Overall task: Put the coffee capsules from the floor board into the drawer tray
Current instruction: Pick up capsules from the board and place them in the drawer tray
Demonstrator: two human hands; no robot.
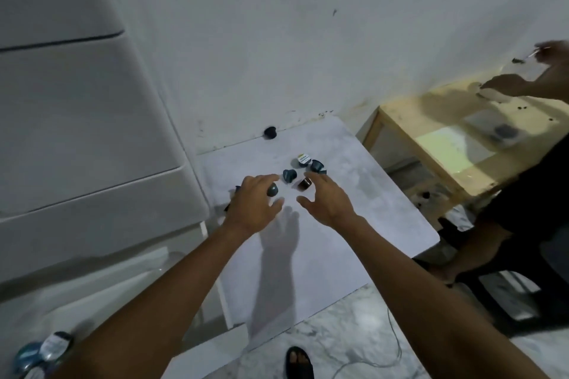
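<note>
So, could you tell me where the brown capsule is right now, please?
The brown capsule lies on the white floor board, just at the right hand fingertips, below the teal capsules.

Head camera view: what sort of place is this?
Probably a plain room indoors, with work done at floor level: a white board lies on marble-patterned floor against a scuffed white wall, beside a low wooden table.

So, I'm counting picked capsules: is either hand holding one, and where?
Left hand pinches a grey capsule by its sides; right hand holds nothing.
</note>
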